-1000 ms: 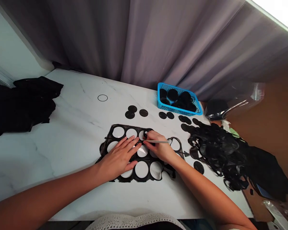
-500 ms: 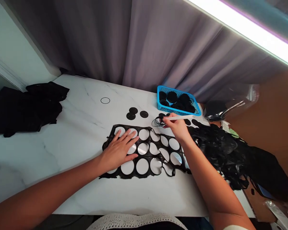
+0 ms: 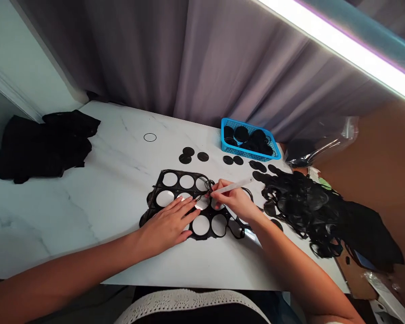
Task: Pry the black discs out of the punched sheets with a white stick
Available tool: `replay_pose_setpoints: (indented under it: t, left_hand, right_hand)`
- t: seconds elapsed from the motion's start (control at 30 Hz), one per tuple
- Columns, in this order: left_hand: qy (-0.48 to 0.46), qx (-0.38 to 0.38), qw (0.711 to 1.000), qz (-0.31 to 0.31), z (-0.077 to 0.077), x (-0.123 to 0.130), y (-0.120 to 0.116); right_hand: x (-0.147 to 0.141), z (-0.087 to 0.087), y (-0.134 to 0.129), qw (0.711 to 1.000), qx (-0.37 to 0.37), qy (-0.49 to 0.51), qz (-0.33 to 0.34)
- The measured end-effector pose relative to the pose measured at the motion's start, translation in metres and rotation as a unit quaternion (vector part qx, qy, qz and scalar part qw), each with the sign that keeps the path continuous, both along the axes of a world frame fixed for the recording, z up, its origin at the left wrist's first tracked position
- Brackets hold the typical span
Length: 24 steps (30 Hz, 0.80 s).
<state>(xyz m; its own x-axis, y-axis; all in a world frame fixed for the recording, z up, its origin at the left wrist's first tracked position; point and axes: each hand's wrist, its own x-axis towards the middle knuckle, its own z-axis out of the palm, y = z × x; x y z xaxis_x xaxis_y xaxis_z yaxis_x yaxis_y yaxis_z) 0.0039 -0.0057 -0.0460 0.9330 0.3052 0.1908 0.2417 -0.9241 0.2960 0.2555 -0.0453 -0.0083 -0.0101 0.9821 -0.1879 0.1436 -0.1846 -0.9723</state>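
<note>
It is better that the black perforated sheet [image 3: 209, 230], lying on the worktop [image 3: 104, 202], is pressed flat under the spread left hand [image 3: 165, 227], while the white pen-like tool [image 3: 238, 184], clamped in the right hand's [image 3: 239, 204] closed grip, is guided gently beside the thin loops [image 3: 209, 183].

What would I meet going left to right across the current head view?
Black cloth → left hand, resting on the black sheet with round holes → lone black disc → right hand, holding a slim white tool → clear plastic bag.
</note>
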Motion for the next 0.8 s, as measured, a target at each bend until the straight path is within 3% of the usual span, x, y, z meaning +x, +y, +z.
replay_pose_setpoints:
  t: [0.1,0.23,0.63,0.8]
  left_hand:
    - [0.007,0.002,1.0,-0.005,-0.006,-0.004,0.001]
    - [0.007,0.002,1.0,-0.013,-0.011,-0.007,0.003]
    - [0.028,-0.03,0.999,-0.027,-0.006,-0.008,0.009]
    - [0.034,-0.05,0.998,-0.026,-0.007,-0.009,0.012]
  right_hand:
    - [-0.01,-0.01,-0.015,0.996,0.024,-0.073,0.045]
    - [-0.019,-0.022,-0.026,0.983,0.083,-0.16,0.045]
    - [-0.023,-0.026,-0.025,0.969,0.104,-0.216,0.065]
    - [-0.026,-0.03,-0.029,0.925,0.168,-0.324,0.104]
